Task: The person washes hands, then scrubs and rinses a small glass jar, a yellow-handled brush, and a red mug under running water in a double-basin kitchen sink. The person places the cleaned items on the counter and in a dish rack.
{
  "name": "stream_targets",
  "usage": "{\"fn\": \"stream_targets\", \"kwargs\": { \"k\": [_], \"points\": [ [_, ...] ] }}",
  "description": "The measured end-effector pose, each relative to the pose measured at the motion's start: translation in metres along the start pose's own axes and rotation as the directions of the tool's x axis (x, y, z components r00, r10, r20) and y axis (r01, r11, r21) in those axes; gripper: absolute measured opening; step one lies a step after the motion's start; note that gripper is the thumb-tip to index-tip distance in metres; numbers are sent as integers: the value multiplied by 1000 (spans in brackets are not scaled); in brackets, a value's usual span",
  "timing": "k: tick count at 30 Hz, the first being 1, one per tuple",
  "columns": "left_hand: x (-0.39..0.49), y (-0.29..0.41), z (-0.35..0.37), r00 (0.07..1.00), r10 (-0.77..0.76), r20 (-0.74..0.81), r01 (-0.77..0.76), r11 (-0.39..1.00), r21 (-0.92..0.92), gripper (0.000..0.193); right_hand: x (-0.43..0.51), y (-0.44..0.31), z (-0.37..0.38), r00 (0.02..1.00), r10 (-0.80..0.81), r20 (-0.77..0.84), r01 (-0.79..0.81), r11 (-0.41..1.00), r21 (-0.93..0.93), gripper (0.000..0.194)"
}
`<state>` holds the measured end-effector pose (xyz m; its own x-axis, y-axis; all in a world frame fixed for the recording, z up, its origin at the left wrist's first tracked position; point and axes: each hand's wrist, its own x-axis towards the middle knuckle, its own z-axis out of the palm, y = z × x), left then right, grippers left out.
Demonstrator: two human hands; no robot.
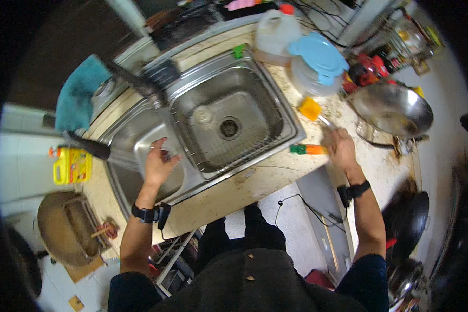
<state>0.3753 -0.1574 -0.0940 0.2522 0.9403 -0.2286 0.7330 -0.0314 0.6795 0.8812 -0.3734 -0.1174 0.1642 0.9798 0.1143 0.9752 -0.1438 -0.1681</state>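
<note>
My left hand [159,165] is over the left basin [171,187] of a stainless steel double sink, its fingers apart and nothing plainly in it. Beside it, water streams from a black tap spout [89,146]. A dark reddish shape partly shows between its thumb and fingers; what it is cannot be told. My right hand [339,146], blurred, is low over the counter right of the sink. Close to its fingers are a pale handle [327,122], an orange-yellow sponge [309,109] and an orange and green handle [308,149]. Whether it grips any of them is unclear.
The right basin [249,97] holds a wire rack and a pale round object [203,116]. Behind stand a plastic jug [277,35] and a blue-lidded container [318,58]. A steel wok [394,109] is far right. A yellow bottle [73,165] and round wooden board [58,230] lie left.
</note>
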Motion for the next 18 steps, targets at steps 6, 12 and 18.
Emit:
{"fn": "stream_targets", "kwargs": {
  "k": [6, 12, 18],
  "points": [
    [-74, -37, -28, 987, -122, -108, 94, 968, -233, 35, -12, -25, 28, 968, -36, 249, -2, 989, 149, 39],
    [-183, -119, -61, 798, -465, -383, 200, 804, -559, 12, -5, -42, 5, 954, -7, 300, -76, 962, 262, 23],
    [-268, -238, -111, 283, -893, -351, 52, 379, -924, 22, 6, -144, -32, 929, -161, 332, -179, 590, 787, 30]
  ]
}}
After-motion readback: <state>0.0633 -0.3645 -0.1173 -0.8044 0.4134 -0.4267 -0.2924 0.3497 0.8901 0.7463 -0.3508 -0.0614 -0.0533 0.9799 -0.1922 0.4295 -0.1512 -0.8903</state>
